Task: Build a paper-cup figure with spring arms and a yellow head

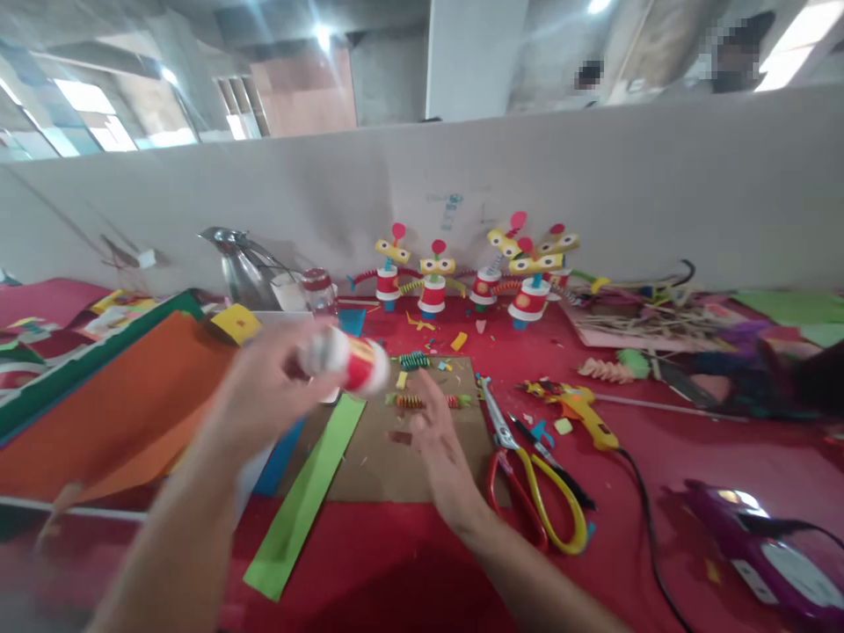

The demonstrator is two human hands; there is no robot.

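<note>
While the left hand (267, 391) closes its fingers round a red-and-white cup (349, 360) raised above the desk (692, 448), the right hand (439, 440) rests open-fingered, holding nothing, on the cardboard sheet (389, 466) beside the scissors (527, 475).

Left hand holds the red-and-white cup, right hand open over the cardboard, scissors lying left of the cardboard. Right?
Not quite. In the head view the scissors lie right of the cardboard, not left. The rest stands: the left hand holds the red-and-white cup, and the right hand is open over the cardboard.
</note>
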